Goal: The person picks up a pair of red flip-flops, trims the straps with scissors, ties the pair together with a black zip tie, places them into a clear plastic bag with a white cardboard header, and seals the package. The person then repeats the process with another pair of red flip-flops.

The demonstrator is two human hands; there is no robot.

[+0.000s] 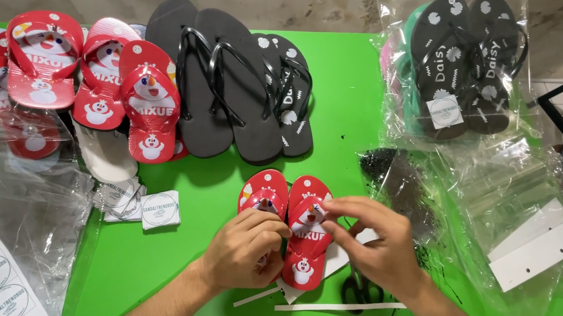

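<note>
Broadly, a green tabletop (350,94) carried black sandals (233,84) at the back, red sandals (100,79) to the left, and clear bags (505,206) to the right. Near the front edge lay a small red pair (288,215). The left hand (245,249) had its fingers curled shut on that pair, while the right hand (376,243) pinched its fingers together on the right sandal's strap.

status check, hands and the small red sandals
Left hand gripping small red sandals. Right hand pinching a strap. Scissors beside right wrist, nothing blocking.
</note>
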